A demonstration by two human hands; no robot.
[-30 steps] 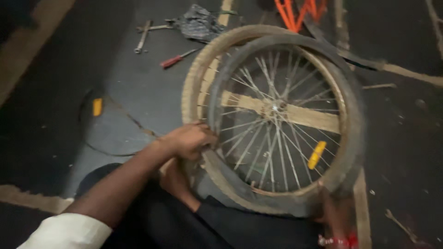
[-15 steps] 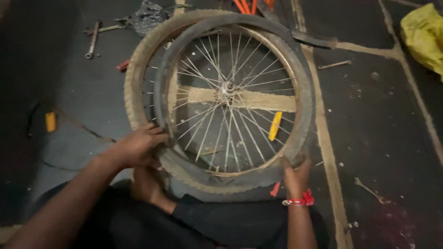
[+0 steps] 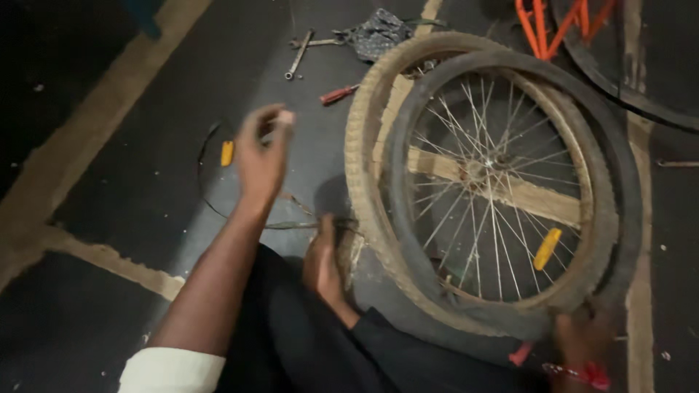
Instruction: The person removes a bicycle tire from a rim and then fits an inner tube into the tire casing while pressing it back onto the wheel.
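At the bottom right, the right hand (image 3: 582, 338) closes its fingers on the lower edge of the black tyre (image 3: 626, 218), beside a red band at the wrist. A bare foot (image 3: 324, 266) presses against the worn tan tyre (image 3: 364, 182), which lies on the dark floor (image 3: 131, 189) under the spoked wheel (image 3: 495, 182). The wheel sits in the middle right of the view, with a yellow reflector (image 3: 547, 249) in its spokes. The left hand (image 3: 262, 156) is raised in the air to the left of the wheel, its fingers loosely spread, and it holds nothing. Farther away, a red-handled screwdriver (image 3: 338, 94), a spanner (image 3: 300, 54) and a dark cloth (image 3: 378, 33) lie on the floor.
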